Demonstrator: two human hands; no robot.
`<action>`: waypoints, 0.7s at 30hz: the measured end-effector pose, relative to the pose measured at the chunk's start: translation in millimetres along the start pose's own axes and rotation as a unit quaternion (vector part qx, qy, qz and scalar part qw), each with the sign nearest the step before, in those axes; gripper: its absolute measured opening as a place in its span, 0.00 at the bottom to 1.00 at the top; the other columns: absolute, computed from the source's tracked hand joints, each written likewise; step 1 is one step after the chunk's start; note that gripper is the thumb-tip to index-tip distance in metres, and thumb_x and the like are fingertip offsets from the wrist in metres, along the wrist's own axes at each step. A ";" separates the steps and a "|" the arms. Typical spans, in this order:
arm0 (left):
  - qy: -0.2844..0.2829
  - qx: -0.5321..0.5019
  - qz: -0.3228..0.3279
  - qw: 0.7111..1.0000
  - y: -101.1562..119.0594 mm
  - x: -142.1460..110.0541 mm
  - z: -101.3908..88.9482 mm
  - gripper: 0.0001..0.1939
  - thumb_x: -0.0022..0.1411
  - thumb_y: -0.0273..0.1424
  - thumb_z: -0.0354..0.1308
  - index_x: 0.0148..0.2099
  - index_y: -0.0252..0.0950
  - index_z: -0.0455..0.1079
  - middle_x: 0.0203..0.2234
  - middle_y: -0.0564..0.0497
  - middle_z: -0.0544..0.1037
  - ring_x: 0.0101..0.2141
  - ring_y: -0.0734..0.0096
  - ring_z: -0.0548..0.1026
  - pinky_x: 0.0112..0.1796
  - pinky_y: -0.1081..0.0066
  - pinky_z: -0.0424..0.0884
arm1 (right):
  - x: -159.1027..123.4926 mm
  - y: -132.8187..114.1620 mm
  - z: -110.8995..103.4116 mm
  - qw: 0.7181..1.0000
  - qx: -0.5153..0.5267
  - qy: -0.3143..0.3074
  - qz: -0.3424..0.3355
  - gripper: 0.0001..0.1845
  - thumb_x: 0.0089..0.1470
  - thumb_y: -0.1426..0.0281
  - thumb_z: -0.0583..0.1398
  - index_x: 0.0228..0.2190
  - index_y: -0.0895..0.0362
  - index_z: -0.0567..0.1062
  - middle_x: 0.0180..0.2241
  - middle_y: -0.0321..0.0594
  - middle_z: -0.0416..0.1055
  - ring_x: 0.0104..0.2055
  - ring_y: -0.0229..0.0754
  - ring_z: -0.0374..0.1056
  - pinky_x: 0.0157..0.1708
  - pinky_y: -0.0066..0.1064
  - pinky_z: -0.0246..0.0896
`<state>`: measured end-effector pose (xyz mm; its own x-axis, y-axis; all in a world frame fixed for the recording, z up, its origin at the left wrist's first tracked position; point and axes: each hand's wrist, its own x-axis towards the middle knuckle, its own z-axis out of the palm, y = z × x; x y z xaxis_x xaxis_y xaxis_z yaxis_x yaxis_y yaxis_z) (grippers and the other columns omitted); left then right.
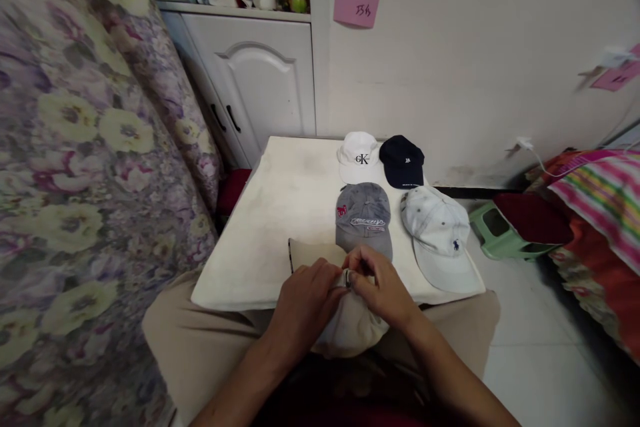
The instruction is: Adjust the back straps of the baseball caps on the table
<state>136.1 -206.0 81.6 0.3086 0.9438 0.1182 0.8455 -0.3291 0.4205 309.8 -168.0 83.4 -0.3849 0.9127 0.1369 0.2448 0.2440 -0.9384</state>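
Carefully, left grip (310, 293) and right grip (384, 288) are pinching the cream baseball cap (351, 330) by its strap (341, 279), ideally keeping the buckle (348, 278) between them untwisted.

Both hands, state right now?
Left hand: closed on the cream cap at its strap.
Right hand: closed on the same cap, at the buckle.

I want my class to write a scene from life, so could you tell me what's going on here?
A seated person holds a cream cap at the table's near edge, with the left hand and right hand meeting at its strap. Four more caps lie on the pale-covered table: a white one beside a navy one at the back, and a grey one and a pale one nearer the person.
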 end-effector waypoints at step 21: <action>0.002 0.117 0.000 0.993 8.4 2.8 2.3 0.05 0.65 0.29 0.57 0.43 0.36 0.71 0.35 0.49 0.77 0.33 0.59 0.74 0.36 0.62 0.71 | 2.3 8.2 -2.2 0.997 0.062 -0.024 0.042 0.04 0.47 0.76 0.59 0.26 0.56 0.68 0.32 0.37 0.71 0.28 0.37 0.61 0.29 0.28 0.56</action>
<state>145.1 -206.2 83.4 0.3068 0.9439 0.1224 0.9239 -0.3262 0.1999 312.8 -163.2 76.6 -0.4098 0.9111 0.0442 0.1666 0.1225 -0.9784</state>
